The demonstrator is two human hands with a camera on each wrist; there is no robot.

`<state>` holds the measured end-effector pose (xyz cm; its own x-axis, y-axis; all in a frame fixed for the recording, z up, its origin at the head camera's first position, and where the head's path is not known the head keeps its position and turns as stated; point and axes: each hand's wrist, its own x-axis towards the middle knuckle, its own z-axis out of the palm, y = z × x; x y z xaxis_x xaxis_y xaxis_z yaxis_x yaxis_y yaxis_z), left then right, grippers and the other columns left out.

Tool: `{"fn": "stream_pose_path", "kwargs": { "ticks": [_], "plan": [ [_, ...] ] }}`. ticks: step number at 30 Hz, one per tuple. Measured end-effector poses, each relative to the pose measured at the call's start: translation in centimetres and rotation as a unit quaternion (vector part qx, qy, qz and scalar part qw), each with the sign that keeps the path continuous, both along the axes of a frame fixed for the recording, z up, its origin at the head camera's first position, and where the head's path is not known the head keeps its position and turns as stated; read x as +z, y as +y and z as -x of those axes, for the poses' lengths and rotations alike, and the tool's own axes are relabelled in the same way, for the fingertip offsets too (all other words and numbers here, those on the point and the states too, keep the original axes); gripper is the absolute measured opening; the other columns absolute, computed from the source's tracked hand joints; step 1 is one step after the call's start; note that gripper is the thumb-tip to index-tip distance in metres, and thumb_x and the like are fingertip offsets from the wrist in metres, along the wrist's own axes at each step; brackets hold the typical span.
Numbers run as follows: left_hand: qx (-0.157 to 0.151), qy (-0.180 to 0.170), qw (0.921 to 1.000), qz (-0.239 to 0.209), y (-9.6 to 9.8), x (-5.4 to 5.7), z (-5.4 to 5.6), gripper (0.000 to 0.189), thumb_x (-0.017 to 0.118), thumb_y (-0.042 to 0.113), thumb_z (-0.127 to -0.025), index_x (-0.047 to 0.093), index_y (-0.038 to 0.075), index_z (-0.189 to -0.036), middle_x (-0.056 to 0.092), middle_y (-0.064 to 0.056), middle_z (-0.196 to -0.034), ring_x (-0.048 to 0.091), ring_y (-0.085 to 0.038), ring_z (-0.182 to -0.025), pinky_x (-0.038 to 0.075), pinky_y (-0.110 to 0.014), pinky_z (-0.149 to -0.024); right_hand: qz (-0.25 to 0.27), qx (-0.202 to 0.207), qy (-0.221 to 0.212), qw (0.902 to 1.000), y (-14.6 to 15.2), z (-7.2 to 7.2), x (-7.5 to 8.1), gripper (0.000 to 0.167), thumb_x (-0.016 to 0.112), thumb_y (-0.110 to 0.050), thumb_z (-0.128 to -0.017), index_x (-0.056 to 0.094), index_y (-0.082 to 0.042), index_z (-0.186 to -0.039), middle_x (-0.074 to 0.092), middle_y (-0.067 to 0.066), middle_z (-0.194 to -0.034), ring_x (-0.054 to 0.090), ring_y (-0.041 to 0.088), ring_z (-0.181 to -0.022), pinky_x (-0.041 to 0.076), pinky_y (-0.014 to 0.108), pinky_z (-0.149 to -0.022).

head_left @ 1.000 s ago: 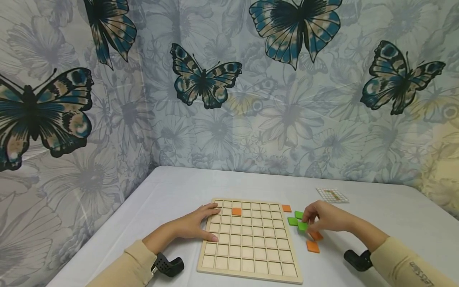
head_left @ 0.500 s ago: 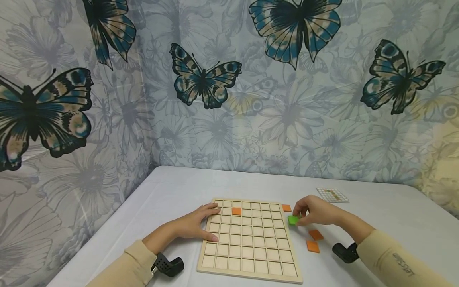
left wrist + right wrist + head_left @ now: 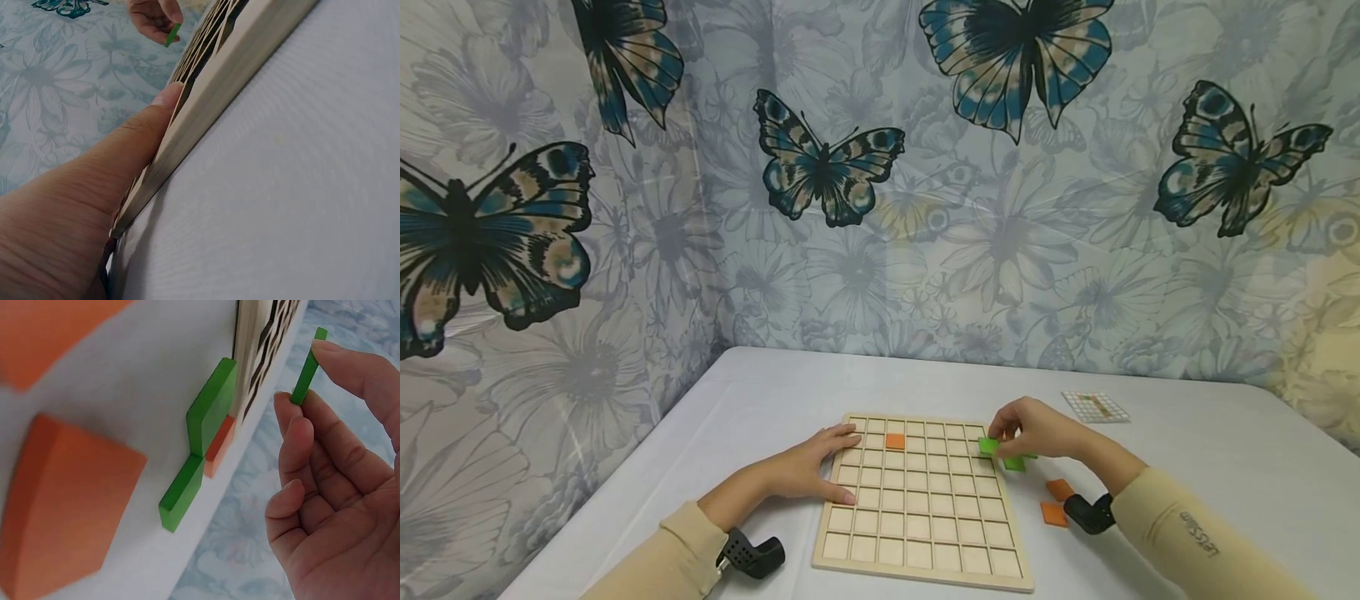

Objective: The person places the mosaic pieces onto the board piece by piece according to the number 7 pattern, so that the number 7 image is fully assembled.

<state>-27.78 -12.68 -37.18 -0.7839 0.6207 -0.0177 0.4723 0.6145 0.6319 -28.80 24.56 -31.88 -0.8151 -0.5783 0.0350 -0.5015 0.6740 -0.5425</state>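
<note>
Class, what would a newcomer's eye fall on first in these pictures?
Probably the large teal butterflies across the floral backdrop. Then the green tile pinched in the right hand, near the far right corner of the wooden grid board, and the lone orange tile set in it.

White table (image 3: 775, 387), wooden grid board (image 3: 917, 504) flat on it.
Clock centred on board, head view, 12 = far edge. Printed grid card (image 3: 1095, 407) flat at 2, well apart. Two green tiles (image 3: 1015, 465) between 2 and 3, near the board. Two orange tiles (image 3: 1054, 514) at 3, just beside each other. Third orange tile (image 3: 219, 449) past the green tiles, near the board; shows only from right wrist.
</note>
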Motion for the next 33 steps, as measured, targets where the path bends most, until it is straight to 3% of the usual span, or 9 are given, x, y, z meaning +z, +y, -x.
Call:
{"fn": "stream_pose_path", "kwargs": {
  "ticks": [11,19,22,33],
  "plan": [
    [0.003,0.0,1.0,-0.001,0.0,0.0,0.1,0.09,0.076,0.047,-0.072,0.034,0.016,-0.145,0.017,-0.004,-0.156,0.013,-0.032,-0.144,0.021,-0.056,-0.111,-0.002,-0.006,-0.008,1.0,-1.9,1.8,-0.2,0.017,0.074,-0.016,-0.078,0.069,-0.005,-0.09,0.066,0.001,-0.082,0.055,0.008,-0.072,0.048,0.024,-0.061],
    [-0.002,-0.001,1.0,-0.003,-0.1,-0.2,0.2,0.09,0.076,0.047,-0.073,0.033,0.017,-0.146,0.016,-0.003,-0.156,0.013,-0.032,-0.144,0.021,-0.057,-0.111,0.003,-0.008,-0.018,0.9998,-3.7,2.6,0.0,0.016,0.073,-0.013,-0.078,0.071,-0.003,-0.091,0.066,0.002,-0.079,0.055,0.011,-0.068,0.048,0.026,-0.057],
    [-0.001,-0.001,1.0,-0.001,-0.1,-0.2,0.2,0.089,0.076,0.047,-0.073,0.033,0.018,-0.146,0.016,-0.003,-0.156,0.013,-0.032,-0.144,0.021,-0.057,-0.111,-0.001,-0.002,-0.013,0.9999,-4.2,2.9,-0.3,0.016,0.074,-0.013,-0.078,0.071,-0.004,-0.09,0.067,0.001,-0.08,0.055,0.01,-0.071,0.048,0.025,-0.062],
    [0.0,-0.002,1.0,0.0,0.0,-0.1,0.1,0.09,0.075,0.048,-0.073,0.033,0.018,-0.146,0.016,-0.003,-0.156,0.013,-0.032,-0.144,0.021,-0.056,-0.111,0.008,0.012,-0.035,0.9993,-6.3,3.2,-0.5,0.017,0.077,-0.014,-0.075,0.07,-0.004,-0.087,0.068,0.002,-0.082,0.057,0.01,-0.073,0.05,0.025,-0.066]
  ]
}}
